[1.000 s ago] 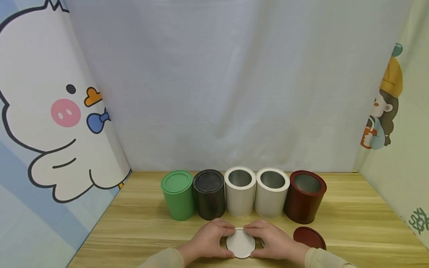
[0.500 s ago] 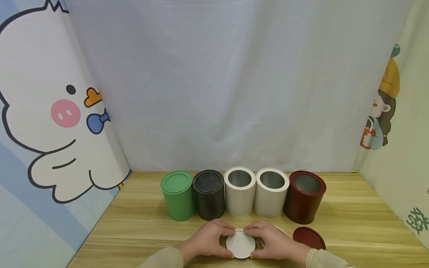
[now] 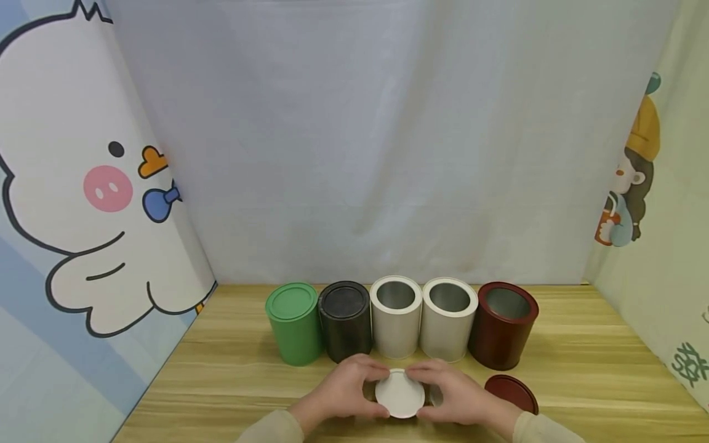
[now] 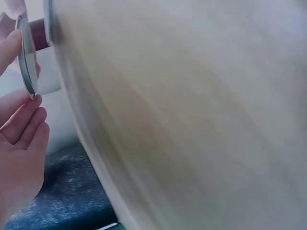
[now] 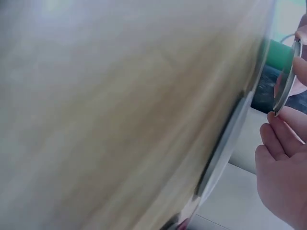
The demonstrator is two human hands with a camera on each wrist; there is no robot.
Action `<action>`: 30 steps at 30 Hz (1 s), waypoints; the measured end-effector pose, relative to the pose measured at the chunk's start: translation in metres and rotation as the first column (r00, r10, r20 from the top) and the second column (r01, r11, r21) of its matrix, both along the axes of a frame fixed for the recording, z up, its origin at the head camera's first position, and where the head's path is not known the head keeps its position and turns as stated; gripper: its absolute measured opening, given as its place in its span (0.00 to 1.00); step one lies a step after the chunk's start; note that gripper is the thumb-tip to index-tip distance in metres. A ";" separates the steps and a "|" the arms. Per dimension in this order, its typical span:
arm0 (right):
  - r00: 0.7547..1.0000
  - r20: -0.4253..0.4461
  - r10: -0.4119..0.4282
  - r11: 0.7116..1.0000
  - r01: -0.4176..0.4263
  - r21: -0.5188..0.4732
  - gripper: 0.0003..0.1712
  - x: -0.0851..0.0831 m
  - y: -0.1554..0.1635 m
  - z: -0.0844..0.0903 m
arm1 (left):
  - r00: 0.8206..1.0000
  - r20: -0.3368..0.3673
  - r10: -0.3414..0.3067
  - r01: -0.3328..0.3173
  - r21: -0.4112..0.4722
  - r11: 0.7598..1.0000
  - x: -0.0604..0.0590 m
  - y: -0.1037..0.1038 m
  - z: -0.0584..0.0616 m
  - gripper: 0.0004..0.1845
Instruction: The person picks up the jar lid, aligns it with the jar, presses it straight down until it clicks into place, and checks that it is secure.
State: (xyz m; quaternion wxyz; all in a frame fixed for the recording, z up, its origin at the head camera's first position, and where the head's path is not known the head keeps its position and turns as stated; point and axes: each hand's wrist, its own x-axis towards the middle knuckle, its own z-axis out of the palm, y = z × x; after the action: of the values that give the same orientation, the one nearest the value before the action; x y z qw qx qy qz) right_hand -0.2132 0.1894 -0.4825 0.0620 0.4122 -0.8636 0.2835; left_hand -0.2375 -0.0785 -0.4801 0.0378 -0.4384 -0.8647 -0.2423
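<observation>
A round white lid [image 3: 400,395] is held between both hands, clear of the table. My left hand [image 3: 346,389] pinches its left edge with thumb and fingers. On the opposite edge my right hand [image 3: 456,394] grips it likewise. Both wrist views show the lid [image 4: 27,62] side-on, fingertips at its rim. A second white lid [image 5: 224,143] lies on the table under the right hand, mostly hidden in the head view. Behind the hands stand two white cans [image 3: 396,335] [image 3: 447,337] without lids. To the right hand's right lies a dark red lid [image 3: 511,394].
The cans form a row on the wooden table [image 3: 221,381]. A lidded green can [image 3: 296,332] and a lidded black can [image 3: 346,332] are at the left end. An uncovered dark red can [image 3: 503,341] stands at the right end. A grey-white curtain [image 3: 354,154] hangs behind.
Both hands have lifted the white lid slightly off the table and moved it a little toward the cans. The cans and the red lid stay where they were.
</observation>
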 end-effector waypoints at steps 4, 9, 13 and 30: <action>1.000 -0.010 -0.019 0.999 0.018 -0.036 0.33 0.002 0.000 0.005 | 1.000 0.018 0.006 -0.007 0.056 0.998 0.000 0.000 0.006 0.31; 0.999 -0.040 -0.031 0.996 0.027 -0.088 0.34 0.002 0.001 0.008 | 1.000 0.025 0.009 -0.012 0.120 0.993 0.000 0.000 0.013 0.32; 0.996 -0.083 -0.045 0.991 0.034 -0.127 0.35 -0.001 0.000 0.011 | 1.000 0.014 0.012 -0.014 0.184 0.983 0.000 -0.001 0.020 0.32; 0.949 -0.289 -0.122 0.976 0.061 -0.210 0.37 -0.008 -0.003 0.056 | 0.990 -0.133 0.047 -0.001 0.328 0.945 -0.003 0.000 0.063 0.34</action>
State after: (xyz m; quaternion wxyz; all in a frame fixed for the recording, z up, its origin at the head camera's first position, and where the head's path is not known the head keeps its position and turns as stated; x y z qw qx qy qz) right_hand -0.2207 0.1868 -0.4268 0.2464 0.4016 -0.8298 0.2990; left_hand -0.2405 -0.0788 -0.4174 0.1729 -0.4312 -0.8130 -0.3509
